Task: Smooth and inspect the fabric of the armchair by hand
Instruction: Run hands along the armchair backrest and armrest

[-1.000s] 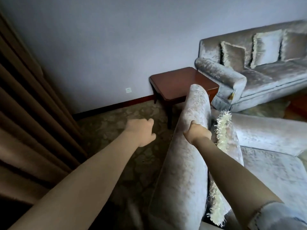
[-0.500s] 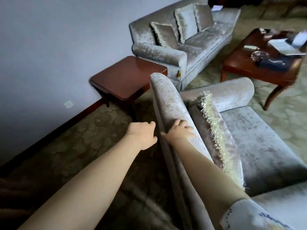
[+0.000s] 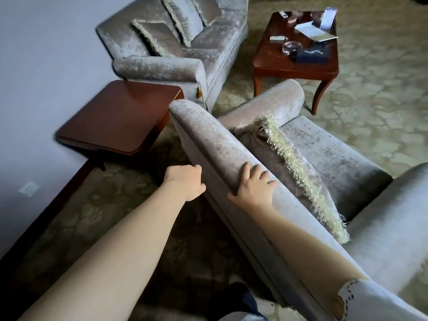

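Two hands met the armchair [image 3: 231, 156] backrest: the right hand [image 3: 253, 187] lay flat, its grip open, on the top edge; the left hand [image 3: 185, 181], grip closed in a fist, touched the rear. A fringed cushion [image 3: 289, 158] leaned just beside, a side worktop [image 3: 115, 117] behind, a sofa [image 3: 185, 54] beyond.

Left of the armchair [image 3: 222, 149] back, open carpet [image 3: 111, 218] gives free passage, bounded farther left by the side table [image 3: 118, 117] and wall [image 3: 41, 66]. On the right, the fringed cushion [image 3: 294, 167] leans against the back, crowding the seat. Beyond, the sofa [image 3: 185, 52] and cluttered coffee table [image 3: 294, 63] close the far side.
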